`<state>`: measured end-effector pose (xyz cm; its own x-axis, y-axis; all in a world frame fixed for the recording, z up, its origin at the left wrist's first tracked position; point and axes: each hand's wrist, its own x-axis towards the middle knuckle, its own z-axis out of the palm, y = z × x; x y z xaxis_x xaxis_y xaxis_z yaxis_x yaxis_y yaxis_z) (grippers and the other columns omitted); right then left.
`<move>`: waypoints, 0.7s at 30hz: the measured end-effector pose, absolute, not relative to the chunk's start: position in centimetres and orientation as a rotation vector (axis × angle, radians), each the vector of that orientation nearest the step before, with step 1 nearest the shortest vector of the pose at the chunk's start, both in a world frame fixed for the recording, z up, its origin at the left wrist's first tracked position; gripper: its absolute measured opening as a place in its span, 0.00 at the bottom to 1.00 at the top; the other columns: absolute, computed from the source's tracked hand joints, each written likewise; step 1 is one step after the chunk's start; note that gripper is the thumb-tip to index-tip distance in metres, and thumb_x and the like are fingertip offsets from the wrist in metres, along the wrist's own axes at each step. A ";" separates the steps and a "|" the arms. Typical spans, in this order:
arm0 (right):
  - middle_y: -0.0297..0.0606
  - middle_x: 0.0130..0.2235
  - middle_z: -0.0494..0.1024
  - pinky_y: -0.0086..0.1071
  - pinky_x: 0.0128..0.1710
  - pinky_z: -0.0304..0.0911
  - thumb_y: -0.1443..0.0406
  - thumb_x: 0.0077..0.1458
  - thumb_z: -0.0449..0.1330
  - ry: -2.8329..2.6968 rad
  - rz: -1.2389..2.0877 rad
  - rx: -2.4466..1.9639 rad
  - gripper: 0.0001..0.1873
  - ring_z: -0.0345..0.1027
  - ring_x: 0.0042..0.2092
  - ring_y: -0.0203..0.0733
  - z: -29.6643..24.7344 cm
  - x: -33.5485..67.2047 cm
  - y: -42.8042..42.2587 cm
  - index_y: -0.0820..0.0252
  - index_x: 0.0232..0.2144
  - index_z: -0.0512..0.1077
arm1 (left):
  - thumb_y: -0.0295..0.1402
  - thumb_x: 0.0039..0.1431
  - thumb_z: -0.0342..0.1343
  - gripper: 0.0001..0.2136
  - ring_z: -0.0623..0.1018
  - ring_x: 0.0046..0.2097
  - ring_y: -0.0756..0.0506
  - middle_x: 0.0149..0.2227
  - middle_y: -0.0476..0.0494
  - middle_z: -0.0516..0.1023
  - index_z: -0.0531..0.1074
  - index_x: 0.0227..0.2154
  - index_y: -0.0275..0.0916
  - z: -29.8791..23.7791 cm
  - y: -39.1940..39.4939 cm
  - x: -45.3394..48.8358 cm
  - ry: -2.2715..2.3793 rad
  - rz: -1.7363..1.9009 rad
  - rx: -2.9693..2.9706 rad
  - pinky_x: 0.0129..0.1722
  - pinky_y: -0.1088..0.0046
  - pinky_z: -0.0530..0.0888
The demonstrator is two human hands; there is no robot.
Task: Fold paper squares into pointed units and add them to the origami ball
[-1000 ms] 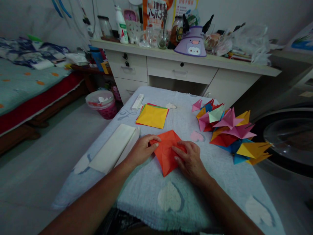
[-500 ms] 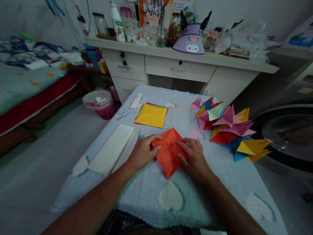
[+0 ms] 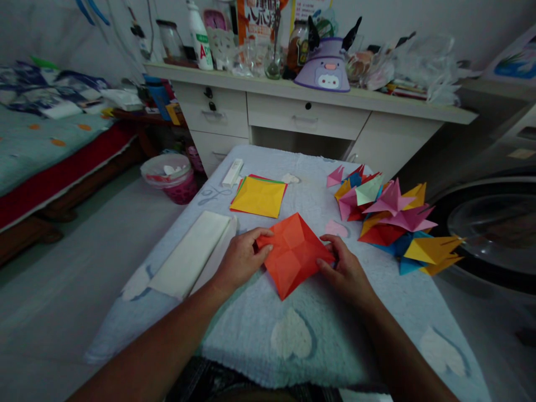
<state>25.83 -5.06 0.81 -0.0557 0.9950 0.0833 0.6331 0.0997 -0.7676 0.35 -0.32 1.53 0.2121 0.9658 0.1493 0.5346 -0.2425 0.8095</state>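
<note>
A creased orange-red square of origami paper (image 3: 293, 254) is held between my hands, low over the cloth-covered table. My left hand (image 3: 243, 257) pinches its left corner between thumb and fingers. At the right corner, my right hand (image 3: 345, 273) has its thumb on the near edge and its fingers curled behind the paper. Just beyond lies a stack of coloured paper squares (image 3: 260, 196), yellow on top. Several folded paper cranes (image 3: 393, 218) in pink, red, yellow and blue are bunched together at the right.
A folded white cloth or paper (image 3: 192, 254) lies left of my hands, and a small white box (image 3: 233, 173) farther back. The table (image 3: 243, 346) faces a white cabinet (image 3: 310, 114) crowded with jars and bags. A pink bin (image 3: 180, 187) stands on the floor at left.
The paper has turned slightly and opened flatter. My right hand has slid outward from over its surface to the right corner, while my left hand keeps its pinch.
</note>
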 end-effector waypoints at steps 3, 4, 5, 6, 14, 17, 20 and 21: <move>0.33 0.37 0.75 0.30 0.34 0.63 0.61 0.56 0.58 -1.680 0.861 -1.472 0.17 0.69 0.35 0.39 0.7 25.8 -5.2 0.55 0.48 0.64 | 0.29 0.54 0.57 0.12 0.80 0.38 0.46 0.40 0.47 0.82 0.75 0.42 0.40 1.2 -0.2 0.3 1.393 0.912 1.877 0.39 0.71 0.74; 0.33 0.37 0.75 0.29 0.32 0.62 0.61 0.56 0.58 -1.659 0.879 -1.463 0.16 0.68 0.34 0.38 0.6 25.8 -5.2 0.55 0.47 0.64 | 0.29 0.54 0.57 0.12 0.80 0.38 0.46 0.40 0.47 0.82 0.75 0.42 0.40 1.1 -0.2 0.3 1.391 0.913 1.881 0.39 0.71 0.74; 0.33 0.37 0.75 0.29 0.30 0.62 0.61 0.56 0.58 -1.646 0.885 -1.475 0.16 0.67 0.32 0.37 0.5 25.7 -5.2 0.55 0.46 0.65 | 0.29 0.54 0.57 0.12 0.79 0.38 0.46 0.40 0.47 0.82 0.75 0.42 0.40 1.1 -0.2 0.2 1.389 0.914 1.883 0.38 0.71 0.74; 0.33 0.37 0.75 0.28 0.28 0.61 0.62 0.55 0.58 -1.642 0.878 -1.498 0.15 0.66 0.30 0.36 0.4 25.5 -5.2 0.56 0.46 0.66 | 0.29 0.54 0.57 0.12 0.79 0.37 0.47 0.40 0.47 0.82 0.75 0.42 0.40 1.1 -0.2 0.2 1.387 0.915 1.886 0.38 0.71 0.73; 0.38 0.41 0.79 0.35 0.41 0.68 0.68 0.55 0.56 -1.747 0.553 -1.463 0.16 0.74 0.40 0.42 0.6 24.5 -5.1 0.56 0.48 0.70 | 0.25 0.53 0.54 0.15 0.70 0.23 0.52 0.30 0.52 0.78 0.75 0.44 0.40 1.9 -0.7 0.5 1.383 0.875 1.948 0.27 0.76 0.68; 0.39 0.38 0.79 0.35 0.40 0.69 0.69 0.56 0.57 -1.820 0.353 -1.377 0.11 0.74 0.39 0.43 0.5 24.5 -5.0 0.56 0.43 0.73 | 0.23 0.53 0.54 0.16 0.70 0.23 0.52 0.29 0.53 0.77 0.73 0.45 0.40 1.8 -0.8 0.5 1.382 0.889 1.996 0.27 0.76 0.68; 0.37 0.35 0.79 0.35 0.39 0.68 0.70 0.58 0.58 -1.899 0.208 -1.260 0.09 0.73 0.37 0.42 0.5 24.4 -5.0 0.55 0.39 0.74 | 0.23 0.53 0.55 0.17 0.74 0.28 0.51 0.35 0.50 0.80 0.71 0.47 0.40 1.4 -0.7 0.4 1.363 0.925 2.076 0.32 0.75 0.70; 0.37 0.34 0.78 0.35 0.38 0.68 0.71 0.58 0.58 -1.923 0.176 -1.228 0.09 0.72 0.37 0.41 0.5 24.4 -5.0 0.55 0.39 0.74 | 0.23 0.54 0.55 0.16 0.76 0.31 0.50 0.37 0.49 0.80 0.71 0.46 0.40 1.2 -0.6 0.4 1.350 0.937 2.110 0.34 0.74 0.71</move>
<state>24.40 -4.98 0.49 -0.1802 0.8055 0.5645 0.6894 0.5128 -0.5116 0.36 -0.64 1.17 0.2854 0.9115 0.2961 0.5961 -0.4107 0.6899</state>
